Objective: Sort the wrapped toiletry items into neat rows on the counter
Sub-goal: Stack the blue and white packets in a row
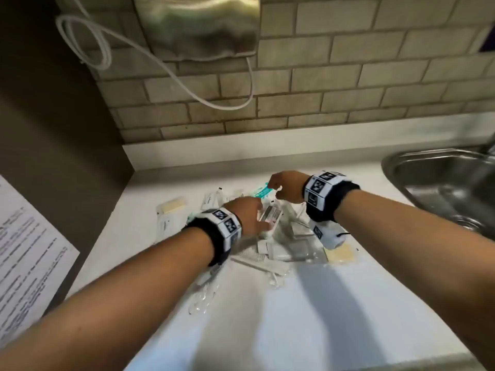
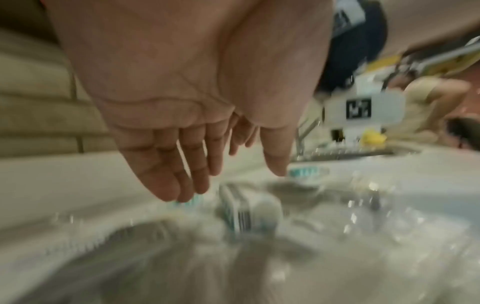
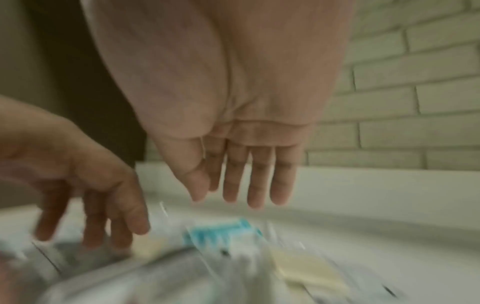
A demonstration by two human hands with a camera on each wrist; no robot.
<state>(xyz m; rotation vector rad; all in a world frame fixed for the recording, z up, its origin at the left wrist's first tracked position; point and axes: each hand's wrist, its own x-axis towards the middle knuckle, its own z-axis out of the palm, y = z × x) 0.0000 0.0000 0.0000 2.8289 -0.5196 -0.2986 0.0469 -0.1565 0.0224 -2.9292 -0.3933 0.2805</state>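
A loose pile of wrapped toiletry items (image 1: 278,236) lies on the white counter (image 1: 308,317). It includes a teal packet (image 1: 261,193), a barcoded packet (image 1: 270,214), white sachets (image 1: 211,199) and two pale yellow soap bars (image 1: 174,205) (image 1: 341,254). My left hand (image 1: 261,215) hovers over the barcoded packet (image 2: 239,214) with straight fingers (image 2: 182,185), holding nothing. My right hand (image 1: 278,187) hangs just above the teal packet (image 3: 223,232), and its straight fingers (image 3: 259,185) hold nothing. Both wrist views are blurred.
A steel sink (image 1: 442,178) is set into the counter at the right. A printed sheet (image 1: 26,250) lies at the left beside a dark side wall (image 1: 53,103). A white cable (image 1: 171,73) loops down the tiled back wall. Bare counter lies nearer to me.
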